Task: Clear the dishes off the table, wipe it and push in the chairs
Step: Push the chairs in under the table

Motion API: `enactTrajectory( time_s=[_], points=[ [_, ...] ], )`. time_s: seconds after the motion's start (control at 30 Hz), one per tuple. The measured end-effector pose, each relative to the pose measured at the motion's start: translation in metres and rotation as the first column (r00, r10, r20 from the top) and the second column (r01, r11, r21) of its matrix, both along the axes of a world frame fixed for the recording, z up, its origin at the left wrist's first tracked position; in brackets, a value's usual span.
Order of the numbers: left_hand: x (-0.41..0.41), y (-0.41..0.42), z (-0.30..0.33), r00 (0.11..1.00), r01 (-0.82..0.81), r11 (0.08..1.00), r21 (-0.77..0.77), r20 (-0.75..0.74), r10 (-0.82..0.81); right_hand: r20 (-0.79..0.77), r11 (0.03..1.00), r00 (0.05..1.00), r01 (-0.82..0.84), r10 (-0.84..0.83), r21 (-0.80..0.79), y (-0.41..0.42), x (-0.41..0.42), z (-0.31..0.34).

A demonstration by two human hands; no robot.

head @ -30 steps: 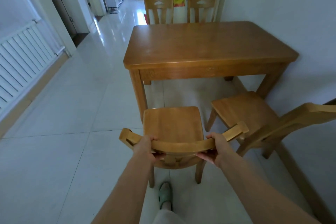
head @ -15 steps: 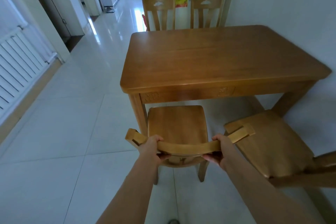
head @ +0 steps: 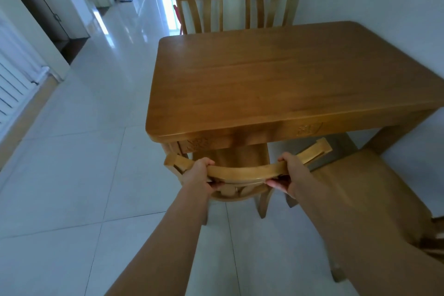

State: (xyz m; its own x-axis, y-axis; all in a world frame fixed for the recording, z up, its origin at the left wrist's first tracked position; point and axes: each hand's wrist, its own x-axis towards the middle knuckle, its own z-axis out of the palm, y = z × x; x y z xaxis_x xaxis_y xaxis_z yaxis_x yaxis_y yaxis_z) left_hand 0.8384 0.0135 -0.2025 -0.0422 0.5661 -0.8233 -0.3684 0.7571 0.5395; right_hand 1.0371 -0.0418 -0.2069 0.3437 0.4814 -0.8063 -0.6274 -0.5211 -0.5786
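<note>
A bare wooden table [head: 276, 84] stands against the right wall. In front of its near edge is a wooden chair [head: 242, 172] whose curved top rail I hold with both hands. My left hand [head: 198, 175] grips the rail near its left end, my right hand [head: 292, 172] near its right end. Most of the seat is hidden under the tabletop. A second wooden chair [head: 374, 194] stands pulled out at the near right, its seat clear of the table.
Two more wooden chairs [head: 199, 5] [head: 268, 0] stand tucked in at the table's far side. A white radiator [head: 14, 81] lines the left wall. Glossy white floor tiles [head: 79, 151] stretch left and into a hallway.
The chair in my hands has slid forward, and its seat has gone under the table's near edge. I have stepped closer, so the table fills more of the view.
</note>
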Motion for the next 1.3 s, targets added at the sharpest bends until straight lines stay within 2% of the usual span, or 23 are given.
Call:
enactTrajectory(
  time_s=[0.2,0.4,0.53,0.67,0.77,0.9,1.03,1.17,1.27,1.3],
  points=[
    [0.008,0.051,-0.001,0.999,-0.001,1.0,0.0,-0.038,0.001,0.006,0.999,0.999,-0.053,0.054,-0.01,0.05,0.009,-0.003],
    [0.015,0.078,-0.001,0.995,0.077,0.997,0.022,-0.058,-0.076,0.025,0.993,0.993,-0.117,0.117,-0.016,0.077,0.021,-0.001],
    [0.017,0.08,0.0,0.994,0.091,0.996,0.01,-0.061,-0.09,0.065,0.968,0.966,-0.246,0.249,-0.05,0.073,0.027,0.001],
    [0.028,0.069,-0.003,0.998,-0.034,0.999,0.039,-0.048,0.036,0.079,0.972,0.969,-0.234,0.234,-0.012,0.059,0.035,0.006],
    [0.065,0.034,-0.001,0.998,-0.048,0.997,0.055,-0.047,0.05,0.08,0.982,0.981,-0.182,0.177,0.057,0.033,0.051,0.013],
    [0.123,-0.023,0.002,0.993,0.088,0.993,0.081,0.066,-0.093,0.156,0.988,0.977,-0.149,0.143,0.029,-0.011,0.085,0.02],
    [0.202,-0.096,-0.005,0.958,0.235,0.966,0.111,0.139,-0.25,0.246,0.993,0.964,-0.115,0.102,0.039,-0.079,0.162,0.033],
    [0.295,-0.184,-0.001,0.893,0.352,0.93,0.108,0.258,-0.368,0.439,0.998,0.897,-0.052,0.057,-0.024,-0.163,0.265,0.051],
    [0.356,-0.247,0.006,0.847,0.471,0.877,0.092,0.231,-0.479,0.568,0.999,0.822,-0.008,0.035,-0.05,-0.219,0.336,0.058],
    [0.372,-0.265,0.004,0.83,0.511,0.856,0.077,0.213,-0.515,0.607,0.995,0.789,-0.041,0.091,-0.095,-0.235,0.354,0.055]
  ],
)
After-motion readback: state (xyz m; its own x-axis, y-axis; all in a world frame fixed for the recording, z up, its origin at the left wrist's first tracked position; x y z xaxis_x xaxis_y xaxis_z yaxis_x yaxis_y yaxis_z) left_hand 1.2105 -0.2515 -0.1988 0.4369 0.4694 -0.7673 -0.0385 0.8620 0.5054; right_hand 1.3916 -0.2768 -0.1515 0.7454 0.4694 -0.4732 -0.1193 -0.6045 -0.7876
